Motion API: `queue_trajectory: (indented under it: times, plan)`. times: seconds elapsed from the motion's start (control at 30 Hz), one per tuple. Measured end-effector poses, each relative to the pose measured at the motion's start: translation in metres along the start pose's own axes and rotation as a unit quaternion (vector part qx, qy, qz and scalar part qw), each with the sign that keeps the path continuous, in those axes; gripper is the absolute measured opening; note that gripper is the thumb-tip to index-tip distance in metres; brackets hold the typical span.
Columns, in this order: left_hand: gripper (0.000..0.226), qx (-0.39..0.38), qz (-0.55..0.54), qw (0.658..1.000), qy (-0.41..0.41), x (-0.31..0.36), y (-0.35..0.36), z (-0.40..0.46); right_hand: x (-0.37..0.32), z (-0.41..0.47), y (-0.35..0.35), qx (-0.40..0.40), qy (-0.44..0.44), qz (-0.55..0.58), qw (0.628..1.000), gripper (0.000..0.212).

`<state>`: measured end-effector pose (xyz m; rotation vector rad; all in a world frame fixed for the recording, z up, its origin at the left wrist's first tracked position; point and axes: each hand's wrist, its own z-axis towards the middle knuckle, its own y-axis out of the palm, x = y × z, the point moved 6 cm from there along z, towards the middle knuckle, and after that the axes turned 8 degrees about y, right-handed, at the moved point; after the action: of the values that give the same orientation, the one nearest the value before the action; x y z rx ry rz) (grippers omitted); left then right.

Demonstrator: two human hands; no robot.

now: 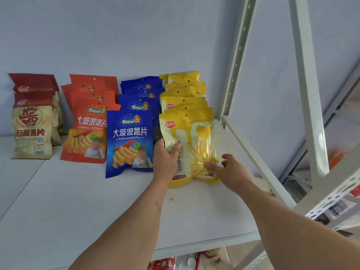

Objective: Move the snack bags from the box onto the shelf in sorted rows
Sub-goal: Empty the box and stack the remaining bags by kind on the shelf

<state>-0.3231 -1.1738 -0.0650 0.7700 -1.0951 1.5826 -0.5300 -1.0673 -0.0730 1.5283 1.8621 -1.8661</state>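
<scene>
White shelf [78,201], pale blue wall [116,36]

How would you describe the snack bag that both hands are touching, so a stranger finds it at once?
On the white shelf board stand four rows of bags; take the rightmost, yellow row beside the grey metal upright. It is the front yellow bag, the only one touched by the left hand and right hand.

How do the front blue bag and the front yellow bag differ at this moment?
The blue bag stands free, touched by neither hand; the yellow bag is held, the left hand gripping its left edge and the right hand touching its lower right. The blue bag is opaque dark blue with white lettering; the yellow bag is yellow with a pale middle. Both stand upright on the shelf, each leading a row of its own colour.
</scene>
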Motion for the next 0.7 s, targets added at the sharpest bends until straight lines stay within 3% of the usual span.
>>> queue_trajectory:
  times: [0.2,0.43,0.57,0.63,0.7]
  plan:
    - [0.036,-0.018,-0.016,0.999,-0.038,0.008,-0.014,-0.015,-0.003,-0.015,-0.003,-0.009,-0.007,-0.004,1.000,0.088]
    - [0.090,-0.021,0.011,0.996,-0.087,0.004,-0.032,-0.031,0.012,-0.038,0.004,-0.017,-0.004,-0.004,1.000,0.084]
    - [0.068,0.007,0.117,0.990,-0.074,0.009,-0.051,-0.055,0.013,-0.053,-0.004,0.004,-0.036,-0.050,0.998,0.084]
    - [0.045,0.026,0.218,0.975,-0.043,0.021,-0.065,-0.075,0.011,-0.066,-0.011,0.051,-0.087,-0.139,0.985,0.070]
    - [0.033,-0.011,0.349,0.937,0.010,0.039,-0.076,-0.099,0.003,-0.085,-0.011,0.088,-0.177,-0.238,0.951,0.050]
